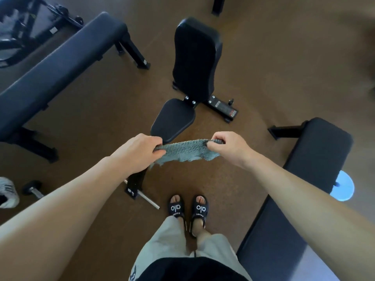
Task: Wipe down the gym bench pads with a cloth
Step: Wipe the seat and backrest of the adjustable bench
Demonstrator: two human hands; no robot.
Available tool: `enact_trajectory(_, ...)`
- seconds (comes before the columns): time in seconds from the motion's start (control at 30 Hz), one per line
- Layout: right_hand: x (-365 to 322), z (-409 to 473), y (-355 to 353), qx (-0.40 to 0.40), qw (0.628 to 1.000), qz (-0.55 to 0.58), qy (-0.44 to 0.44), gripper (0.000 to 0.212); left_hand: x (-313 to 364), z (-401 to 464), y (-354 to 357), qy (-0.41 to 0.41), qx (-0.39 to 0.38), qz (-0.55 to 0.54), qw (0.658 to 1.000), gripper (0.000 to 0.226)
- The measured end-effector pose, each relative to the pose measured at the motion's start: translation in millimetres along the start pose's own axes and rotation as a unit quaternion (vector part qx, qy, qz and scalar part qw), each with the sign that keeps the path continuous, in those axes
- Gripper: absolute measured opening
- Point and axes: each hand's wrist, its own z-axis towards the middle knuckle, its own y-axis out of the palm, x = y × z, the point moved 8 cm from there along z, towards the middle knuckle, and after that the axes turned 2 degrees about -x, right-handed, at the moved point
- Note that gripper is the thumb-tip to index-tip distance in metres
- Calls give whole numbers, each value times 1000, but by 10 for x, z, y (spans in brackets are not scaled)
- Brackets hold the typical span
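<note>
A grey textured cloth (183,152) is stretched between both hands above the floor. My left hand (140,151) grips its left end and my right hand (227,147) pinches its right end. Just beyond the cloth stands an adjustable bench with a black seat pad (174,118) and an upright black back pad (195,55). The near end of the seat pad is partly hidden behind my left hand and the cloth.
A long flat bench (56,72) runs along the left. Another flat bench (304,179) lies on the right, with a blue disc (345,187) beside it. A small dumbbell (32,189) and a white shoe (7,191) lie at the left. My sandalled feet (188,209) stand on brown floor.
</note>
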Motion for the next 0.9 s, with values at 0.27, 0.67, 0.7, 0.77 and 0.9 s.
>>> enact_trajectory(0.27,-268,655,70,59,995,67,44,44,-240,703,-91,-99,-1,-208,973,39)
enact_trajectory(0.67,14,2109,916,-118,896,409,124,69,-687,2226,321,-138,11,-297,945,25)
enact_trajectory(0.7,153,2315,907,-113,891,421,126,69,-783,2403,348,-138,34,-289,947,19)
enact_trajectory(0.77,517,2713,886,-68,887,437,133,71,-1016,2756,444,-144,75,-288,944,16)
enact_trajectory(0.9,1468,3605,1167,35,903,388,183,56,-1587,3441,744,-141,193,-226,945,13)
